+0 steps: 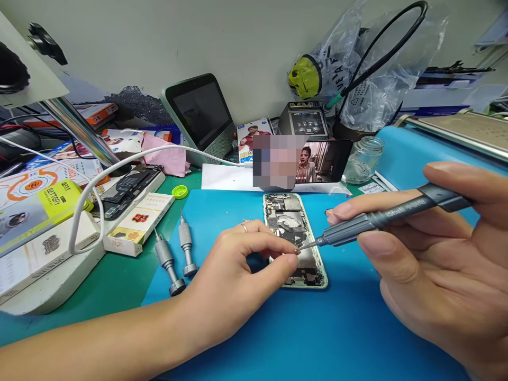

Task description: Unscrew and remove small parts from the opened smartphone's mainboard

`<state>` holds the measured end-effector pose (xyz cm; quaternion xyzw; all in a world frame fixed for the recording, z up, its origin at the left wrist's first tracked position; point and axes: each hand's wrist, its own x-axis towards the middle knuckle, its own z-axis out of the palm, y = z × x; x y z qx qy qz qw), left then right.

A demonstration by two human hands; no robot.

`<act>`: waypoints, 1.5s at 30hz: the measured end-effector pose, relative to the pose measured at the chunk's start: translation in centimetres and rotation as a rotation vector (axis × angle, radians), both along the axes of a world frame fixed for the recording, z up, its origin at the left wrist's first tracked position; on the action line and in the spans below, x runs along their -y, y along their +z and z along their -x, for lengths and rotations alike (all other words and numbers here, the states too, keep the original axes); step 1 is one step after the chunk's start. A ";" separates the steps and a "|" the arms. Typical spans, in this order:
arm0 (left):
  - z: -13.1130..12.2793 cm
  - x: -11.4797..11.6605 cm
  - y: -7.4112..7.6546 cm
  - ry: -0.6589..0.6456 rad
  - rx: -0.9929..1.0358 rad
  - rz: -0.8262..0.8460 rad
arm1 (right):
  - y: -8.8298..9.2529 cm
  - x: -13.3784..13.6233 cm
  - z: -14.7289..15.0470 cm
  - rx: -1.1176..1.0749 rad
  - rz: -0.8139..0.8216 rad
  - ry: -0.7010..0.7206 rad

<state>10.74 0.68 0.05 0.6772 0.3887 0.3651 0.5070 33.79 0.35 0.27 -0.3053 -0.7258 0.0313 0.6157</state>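
Note:
An opened phone [313, 259] lies on the blue mat, its inner parts bare inside a pale green frame. Over its left side, my left hand [246, 264] pinches thumb and forefinger on something tiny beside the driver's tip; its kind is too small to tell. My right hand [436, 254] grips a dark grey precision screwdriver [369, 219], whose thin bit slants left to meet the left fingertips above the phone. Two more grey screwdrivers, one nearer [169, 264] and one farther [185, 241], lie on the mat to the left of my left hand.
A propped phone [329, 161] playing video stands behind the mat beside a glass jar [363, 159]. At left, a white cable [119, 161] loops over boxes and a second opened phone [130, 188]. A tilted screen device [200, 111] and a soldering station [305, 120] stand behind.

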 end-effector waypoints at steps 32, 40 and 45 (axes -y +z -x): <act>-0.2 -0.1 -0.2 -0.003 -0.006 -0.020 | 0.9 2.0 -1.6 0.253 0.186 -0.194; 0.1 0.4 -0.3 -0.037 -0.050 -0.299 | 1.3 2.5 -0.5 0.063 0.326 -0.188; -0.1 1.3 -0.8 -0.186 -0.144 -0.874 | 1.0 2.0 -0.6 0.065 0.354 -0.165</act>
